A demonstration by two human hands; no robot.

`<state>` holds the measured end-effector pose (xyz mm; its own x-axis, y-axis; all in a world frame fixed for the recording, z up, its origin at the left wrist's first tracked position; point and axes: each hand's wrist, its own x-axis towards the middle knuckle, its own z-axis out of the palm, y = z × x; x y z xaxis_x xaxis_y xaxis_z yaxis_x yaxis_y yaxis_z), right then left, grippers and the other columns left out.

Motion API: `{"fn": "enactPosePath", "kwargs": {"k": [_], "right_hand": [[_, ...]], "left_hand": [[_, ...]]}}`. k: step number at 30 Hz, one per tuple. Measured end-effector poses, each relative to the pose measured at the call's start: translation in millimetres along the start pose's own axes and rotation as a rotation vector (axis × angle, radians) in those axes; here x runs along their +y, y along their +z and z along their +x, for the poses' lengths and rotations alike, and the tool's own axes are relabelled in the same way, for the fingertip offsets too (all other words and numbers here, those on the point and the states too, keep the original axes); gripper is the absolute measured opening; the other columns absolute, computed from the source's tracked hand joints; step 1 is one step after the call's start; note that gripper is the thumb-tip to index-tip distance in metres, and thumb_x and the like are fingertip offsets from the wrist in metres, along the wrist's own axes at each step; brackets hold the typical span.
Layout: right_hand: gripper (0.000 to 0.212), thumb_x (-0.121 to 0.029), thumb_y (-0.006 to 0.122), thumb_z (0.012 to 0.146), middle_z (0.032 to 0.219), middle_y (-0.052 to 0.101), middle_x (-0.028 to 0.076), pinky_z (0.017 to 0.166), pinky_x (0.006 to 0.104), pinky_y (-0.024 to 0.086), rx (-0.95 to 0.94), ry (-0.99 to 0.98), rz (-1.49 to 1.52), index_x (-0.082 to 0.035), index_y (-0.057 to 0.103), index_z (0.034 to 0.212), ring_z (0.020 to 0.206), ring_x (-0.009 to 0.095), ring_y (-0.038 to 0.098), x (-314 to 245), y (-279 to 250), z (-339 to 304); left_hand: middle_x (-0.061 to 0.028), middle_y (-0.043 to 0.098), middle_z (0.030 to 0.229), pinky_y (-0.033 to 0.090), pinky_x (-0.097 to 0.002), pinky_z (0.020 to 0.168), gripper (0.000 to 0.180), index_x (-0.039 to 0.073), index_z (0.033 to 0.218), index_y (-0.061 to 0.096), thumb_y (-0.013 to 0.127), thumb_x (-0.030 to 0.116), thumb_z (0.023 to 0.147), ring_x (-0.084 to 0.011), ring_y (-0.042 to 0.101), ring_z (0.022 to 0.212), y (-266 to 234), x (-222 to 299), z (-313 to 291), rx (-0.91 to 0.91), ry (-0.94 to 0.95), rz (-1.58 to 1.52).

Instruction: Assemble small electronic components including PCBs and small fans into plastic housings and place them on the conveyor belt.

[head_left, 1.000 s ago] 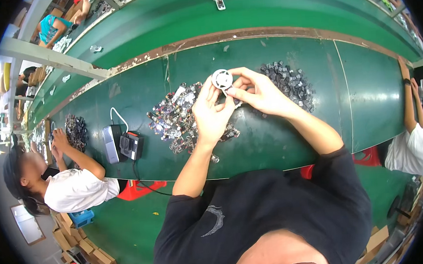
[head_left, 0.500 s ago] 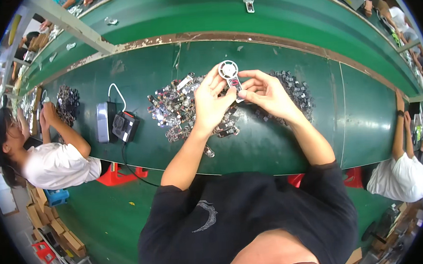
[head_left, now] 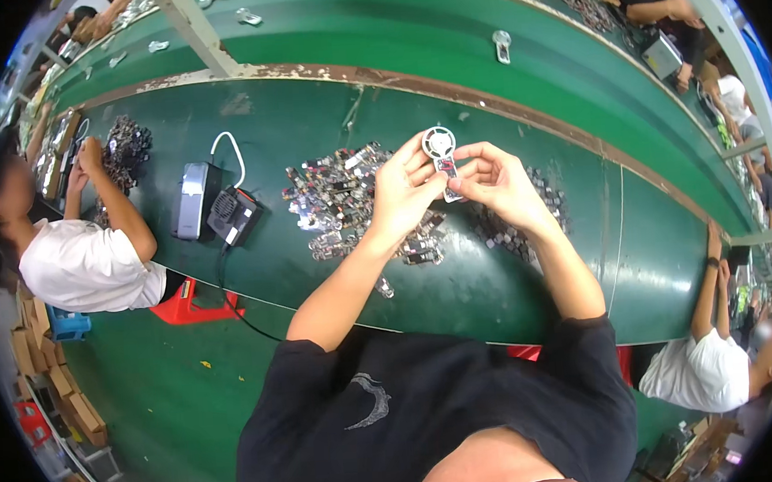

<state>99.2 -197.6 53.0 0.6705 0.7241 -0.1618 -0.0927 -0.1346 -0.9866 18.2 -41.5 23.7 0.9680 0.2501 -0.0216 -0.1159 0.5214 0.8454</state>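
Between both hands, above the bench, is a small white plastic part [head_left: 439, 140] with a round spoked head and a short handle. A dark and red piece shows inside the handle, too small to make out. My left hand [head_left: 403, 194] grips it from the left, thumb on the handle. From the right, my right hand [head_left: 499, 185] pinches the handle's lower end with thumb and fingers. Behind my left hand lies a heap of small circuit-board assemblies [head_left: 334, 191]. A pile of small dark block-shaped pieces [head_left: 502, 234] is partly hidden by my right hand and forearm.
Left on the green bench [head_left: 309, 281] stand a grey box [head_left: 191, 200] with a white cable and a black device [head_left: 232, 217] with a cord. Beyond a worn ledge, a green conveyor [head_left: 373, 30] carries a clear-and-white part [head_left: 502, 46]. Co-workers sit at either side.
The whole view has tilted, its right side lower and its left side higher. Both hands keep hold of the white part, with the fingers shifted slightly around its handle.
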Motion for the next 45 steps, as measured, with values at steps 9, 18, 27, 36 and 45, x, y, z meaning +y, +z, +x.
{"fn": "enactPosePath", "kwargs": {"k": [9,18,27,36,45], "right_hand": [[0.039,-0.005,0.07,0.082,0.089,0.07,0.01,0.068,0.0271,0.055,0.056,-0.102,-0.093,0.004,0.054,0.117,0.078,0.013,0.065,-10,-13,101],[0.029,-0.012,0.079,0.07,0.073,0.071,0.008,0.058,0.0278,0.055,0.629,0.004,-0.297,-0.001,0.068,0.095,0.055,0.014,0.066,33,-77,252],[0.019,-0.018,0.074,0.067,0.086,0.072,0.011,0.081,0.0378,0.054,0.868,0.08,-0.692,-0.016,0.076,0.086,0.084,0.028,0.069,31,-61,245],[0.021,-0.021,0.065,0.08,0.085,0.072,0.012,0.076,0.0341,0.053,0.521,-0.211,-0.617,-0.01,0.073,0.097,0.078,0.022,0.069,6,-70,139],[0.034,-0.021,0.074,0.076,0.095,0.07,0.015,0.081,0.036,0.052,0.254,0.02,-0.822,-0.002,0.067,0.104,0.089,0.029,0.067,9,-114,7]], "left_hand": [[-0.0228,0.035,0.146,0.051,-0.0326,0.091,0.079,0.003,0.149,0.017,0.067,0.005,0.087,-0.0293,0.046,0.127,-19,-3,8,0.245,0.209,0.17],[-0.0156,0.048,0.138,0.056,-0.0314,0.085,0.041,0.0,0.128,0.053,0.062,0.002,0.088,-0.0245,0.053,0.12,-23,-16,15,0.163,0.326,0.454],[-0.0143,0.05,0.136,0.056,-0.0296,0.082,0.034,0.0,0.123,0.059,0.06,0.003,0.089,-0.0226,0.058,0.114,-28,-10,15,0.188,0.335,0.521],[-0.0139,0.063,0.115,0.055,-0.0262,0.073,0.029,0.0,0.117,0.063,0.061,0.002,0.088,-0.0184,0.068,0.087,-28,-1,11,0.2,0.339,0.708],[-0.0153,0.052,0.136,0.018,-0.051,0.114,0.051,0.008,0.123,0.061,0.074,0.026,0.077,-0.033,0.039,0.134,-35,-3,9,-0.112,0.367,1.506]]}}
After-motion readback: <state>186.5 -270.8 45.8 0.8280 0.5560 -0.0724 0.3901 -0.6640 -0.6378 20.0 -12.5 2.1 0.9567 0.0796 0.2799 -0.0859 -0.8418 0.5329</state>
